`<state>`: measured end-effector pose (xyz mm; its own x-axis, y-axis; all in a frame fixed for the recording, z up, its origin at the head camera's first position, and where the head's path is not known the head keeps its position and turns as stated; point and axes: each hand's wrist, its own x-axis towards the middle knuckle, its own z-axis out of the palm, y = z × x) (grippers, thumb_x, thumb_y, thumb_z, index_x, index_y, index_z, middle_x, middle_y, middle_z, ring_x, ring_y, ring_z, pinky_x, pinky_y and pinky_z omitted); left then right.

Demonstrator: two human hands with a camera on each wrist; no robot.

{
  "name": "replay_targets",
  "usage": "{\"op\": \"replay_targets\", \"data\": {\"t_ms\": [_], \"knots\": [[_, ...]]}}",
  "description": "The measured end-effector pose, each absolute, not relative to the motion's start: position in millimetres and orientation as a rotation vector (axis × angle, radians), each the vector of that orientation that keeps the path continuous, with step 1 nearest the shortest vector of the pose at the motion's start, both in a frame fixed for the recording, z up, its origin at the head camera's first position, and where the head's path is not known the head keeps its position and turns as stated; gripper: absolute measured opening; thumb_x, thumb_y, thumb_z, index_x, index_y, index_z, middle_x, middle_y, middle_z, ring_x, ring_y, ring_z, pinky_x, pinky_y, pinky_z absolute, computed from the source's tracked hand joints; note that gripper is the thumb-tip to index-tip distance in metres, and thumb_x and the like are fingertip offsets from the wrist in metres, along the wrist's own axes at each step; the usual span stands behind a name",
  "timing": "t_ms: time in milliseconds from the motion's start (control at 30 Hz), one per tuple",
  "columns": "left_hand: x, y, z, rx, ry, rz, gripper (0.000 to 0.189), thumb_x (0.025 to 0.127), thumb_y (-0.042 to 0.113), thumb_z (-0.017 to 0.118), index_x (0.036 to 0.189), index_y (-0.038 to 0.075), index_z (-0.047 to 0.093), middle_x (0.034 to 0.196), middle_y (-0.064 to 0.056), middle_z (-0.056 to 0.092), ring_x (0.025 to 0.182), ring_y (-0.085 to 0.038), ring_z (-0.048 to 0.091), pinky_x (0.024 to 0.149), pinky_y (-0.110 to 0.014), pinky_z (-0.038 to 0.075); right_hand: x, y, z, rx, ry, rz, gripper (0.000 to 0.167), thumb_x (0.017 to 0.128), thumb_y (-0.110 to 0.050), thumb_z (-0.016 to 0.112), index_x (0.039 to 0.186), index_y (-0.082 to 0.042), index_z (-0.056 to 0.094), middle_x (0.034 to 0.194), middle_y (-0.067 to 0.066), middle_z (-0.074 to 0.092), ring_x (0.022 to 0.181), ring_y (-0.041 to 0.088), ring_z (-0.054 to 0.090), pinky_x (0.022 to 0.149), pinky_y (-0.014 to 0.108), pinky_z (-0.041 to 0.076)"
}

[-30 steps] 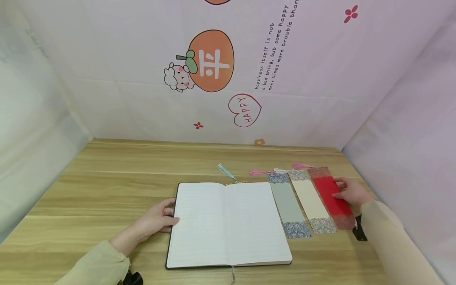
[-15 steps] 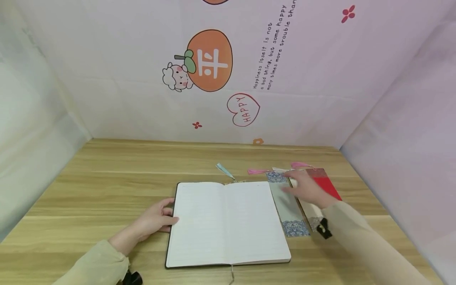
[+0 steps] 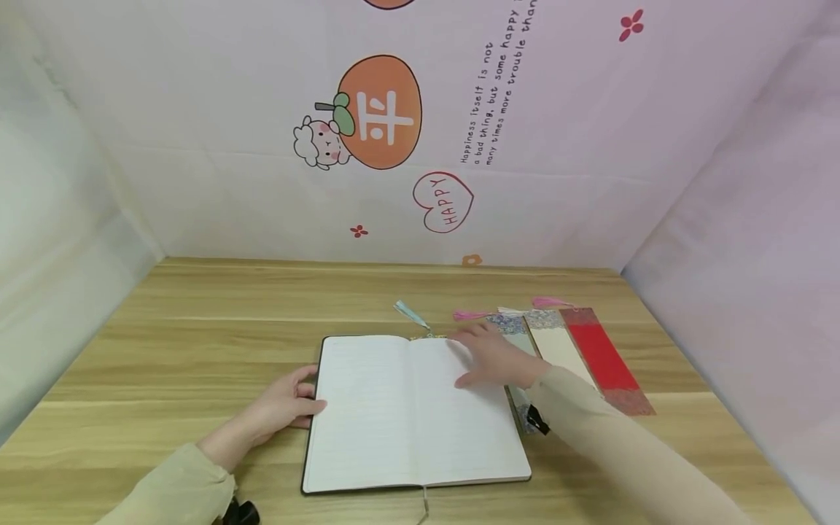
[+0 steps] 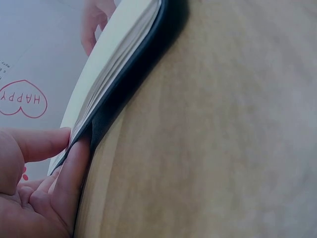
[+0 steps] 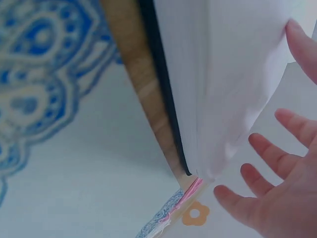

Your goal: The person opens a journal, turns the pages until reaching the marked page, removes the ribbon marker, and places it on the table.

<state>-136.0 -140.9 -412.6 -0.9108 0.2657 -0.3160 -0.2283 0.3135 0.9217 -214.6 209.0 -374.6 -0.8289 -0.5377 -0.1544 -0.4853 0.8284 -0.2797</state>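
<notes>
An open notebook (image 3: 367, 415) with a dark cover lies in the middle of the table. My left hand (image 3: 282, 402) grips its left edge, thumb on the page; in the left wrist view a finger (image 4: 74, 173) presses against the cover's side. Over the upper part of the right page is my right hand (image 3: 495, 357), its fingers spread with nothing between them in the right wrist view. A pale blue tassel (image 3: 411, 313) sticks out past the notebook's top edge. Just right of the notebook lies a grey-green bookmark (image 5: 74, 153) with blue lace ends, partly hidden by the right arm.
Further right lie a cream bookmark (image 3: 553, 346) and a red bookmark (image 3: 604, 357). Their tassels, pink (image 3: 551, 301) and white, point left along the top. A ribbon marker (image 3: 425, 503) hangs from the notebook's bottom. Printed cloth (image 3: 262, 204) walls enclose the wooden table (image 3: 164, 350).
My right hand has left the red bookmark and moved left, past the cream and grey-green bookmarks, to over the notebook's right page. The left hand keeps its grip on the notebook's edge.
</notes>
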Motion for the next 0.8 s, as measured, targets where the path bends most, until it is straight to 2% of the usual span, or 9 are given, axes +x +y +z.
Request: {"op": "replay_targets", "data": {"t_ms": [367, 633, 800], "knots": [[-135.2, -142.4, -411.8, 0.052, 2.170, 1.624, 0.074, 0.087, 0.003, 0.063, 0.144, -0.011, 0.016, 0.107, -0.016, 0.065, 0.080, -0.014, 0.063, 0.068, -0.031, 0.055, -218.6, 203.4, -376.1, -0.657, 2.797, -0.220, 0.088, 0.067, -0.044, 0.083, 0.138, -0.008, 0.046, 0.144, 0.020, 0.040, 0.133, 0.043, 0.030, 0.105, 0.058, 0.031], [-136.4, -144.8, -411.9, 0.085, 2.155, 1.625, 0.076, 0.088, 0.006, 0.063, 0.145, -0.010, 0.015, 0.097, -0.008, 0.065, 0.077, -0.012, 0.060, 0.064, -0.027, 0.054, -211.1, 199.3, -374.6, -0.649, 2.862, -0.183, 0.085, 0.065, -0.043, 0.084, 0.134, -0.005, 0.051, 0.137, 0.021, 0.047, 0.129, 0.042, 0.034, 0.104, 0.060, 0.031], [-137.0, -143.6, -412.3, 0.085, 2.146, 1.632, 0.076, 0.088, 0.005, 0.063, 0.144, -0.011, 0.015, 0.096, -0.007, 0.065, 0.077, -0.011, 0.060, 0.063, -0.027, 0.054, -207.1, 200.9, -375.6, -0.662, 2.905, -0.196, 0.081, 0.065, -0.042, 0.084, 0.132, -0.005, 0.054, 0.135, 0.019, 0.050, 0.128, 0.040, 0.036, 0.103, 0.057, 0.033]]}}
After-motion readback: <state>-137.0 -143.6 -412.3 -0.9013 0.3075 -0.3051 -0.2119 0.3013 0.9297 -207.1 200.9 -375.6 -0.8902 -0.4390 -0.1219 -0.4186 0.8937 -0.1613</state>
